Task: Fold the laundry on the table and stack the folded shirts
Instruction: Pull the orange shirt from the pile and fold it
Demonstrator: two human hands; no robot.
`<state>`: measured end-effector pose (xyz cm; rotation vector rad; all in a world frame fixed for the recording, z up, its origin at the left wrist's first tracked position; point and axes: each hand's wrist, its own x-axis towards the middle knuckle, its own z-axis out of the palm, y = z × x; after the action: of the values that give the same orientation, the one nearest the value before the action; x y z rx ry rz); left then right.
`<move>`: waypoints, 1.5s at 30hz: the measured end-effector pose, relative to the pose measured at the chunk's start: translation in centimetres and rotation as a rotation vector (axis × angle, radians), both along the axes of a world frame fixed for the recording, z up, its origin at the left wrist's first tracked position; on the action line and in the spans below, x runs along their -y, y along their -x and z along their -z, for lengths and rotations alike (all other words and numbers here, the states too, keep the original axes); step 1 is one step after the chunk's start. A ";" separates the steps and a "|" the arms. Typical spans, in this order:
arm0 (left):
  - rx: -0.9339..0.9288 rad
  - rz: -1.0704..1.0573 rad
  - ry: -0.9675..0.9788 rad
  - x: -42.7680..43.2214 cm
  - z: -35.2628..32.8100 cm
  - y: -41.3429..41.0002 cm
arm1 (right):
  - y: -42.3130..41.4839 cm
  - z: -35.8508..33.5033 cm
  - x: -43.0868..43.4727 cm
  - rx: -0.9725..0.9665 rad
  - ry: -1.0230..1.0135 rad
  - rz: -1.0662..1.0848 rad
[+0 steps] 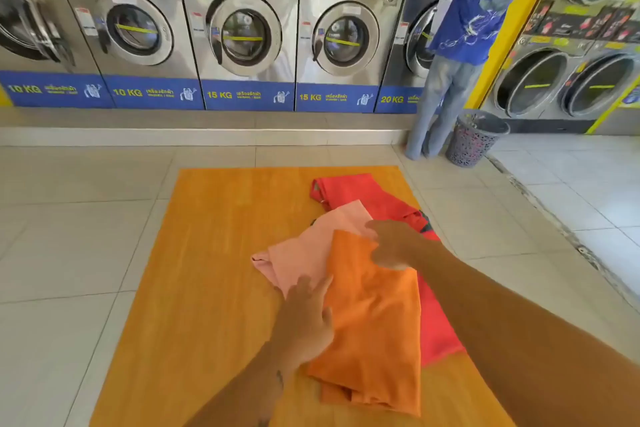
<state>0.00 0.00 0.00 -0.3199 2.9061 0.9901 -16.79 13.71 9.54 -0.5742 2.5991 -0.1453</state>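
Note:
An orange shirt (374, 319) lies folded lengthwise on the wooden table (214, 253), on top of a pale pink shirt (304, 250) and a red shirt (363, 191). My left hand (306, 317) rests flat with spread fingers on the orange shirt's left edge, partly over the pink one. My right hand (393, 244) lies at the orange shirt's far right corner, fingers bent down onto the cloth; whether it pinches the fabric is unclear. The red shirt stretches from the table's far right side down under the orange shirt.
A row of washing machines (242, 28) lines the far wall. A person in a blue shirt (481, 0) stands at the right machine beside a perforated laundry basket (474, 139). White tiled floor surrounds the table.

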 end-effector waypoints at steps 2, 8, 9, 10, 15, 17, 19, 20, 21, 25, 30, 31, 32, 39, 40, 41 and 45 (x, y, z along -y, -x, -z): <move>-0.004 0.019 0.012 -0.2 1.2 0.9 | 0.3 1.0 0.4 -0.017 -0.048 0.006; -0.109 -0.019 0.069 -1.1 3.7 1.4 | 0.0 3.9 0.3 -0.016 -0.129 0.017; -0.120 -0.020 0.076 -1.2 3.9 1.3 | 0.1 4.2 0.1 -0.043 -0.140 -0.007; -0.137 -0.016 0.084 -1.4 4.0 1.2 | 0.2 4.4 0.0 -0.067 -0.146 -0.033; -0.173 -0.078 0.116 -2.6 4.3 0.5 | 0.9 4.3 -1.3 -0.111 -0.095 -0.159; -0.180 -0.139 0.114 -3.7 4.1 0.1 | 1.1 4.1 -2.0 -0.088 -0.063 -0.214; -0.186 -0.189 0.110 -4.9 3.8 -0.3 | 1.0 3.9 -2.5 -0.092 -0.040 -0.266; -0.190 -0.219 0.103 -5.5 3.7 -0.5 | 0.8 3.8 -2.8 -0.124 -0.042 -0.297; -0.188 -0.252 0.097 -6.1 3.7 -0.7 | 0.6 3.8 -3.1 -0.185 -0.046 -0.339; -0.097 -0.439 0.084 -8.3 4.0 -2.4 | -1.0 4.6 -4.5 -0.369 -0.038 -0.481; 0.182 -0.608 0.140 -11.0 4.6 -3.7 | -3.0 5.3 -5.6 -0.451 -0.002 -0.508; 0.203 -0.635 0.141 -11.2 4.6 -3.7 | -3.2 5.3 -5.7 -0.475 0.006 -0.508; 0.224 -0.661 0.137 -11.4 4.5 -3.6 | -3.3 5.3 -5.8 -0.489 0.009 -0.507; 0.278 -0.681 -0.014 -12.7 3.8 -2.4 | -3.4 5.4 -6.0 -0.345 0.103 -0.462; 0.254 -0.676 -0.061 -12.8 3.7 -2.3 | -3.3 5.5 -6.1 -0.333 0.131 -0.445; 0.218 -0.672 -0.120 -12.9 3.8 -2.3 | -3.1 5.5 -6.1 -0.312 0.151 -0.427; 0.059 -0.685 -0.392 -13.4 3.4 -2.5 | -2.4 5.3 -5.7 -0.211 0.140 -0.416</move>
<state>2.53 13.36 -3.37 -1.3284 2.4802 1.5470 -14.35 19.38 4.24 -1.2231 2.6131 -0.1356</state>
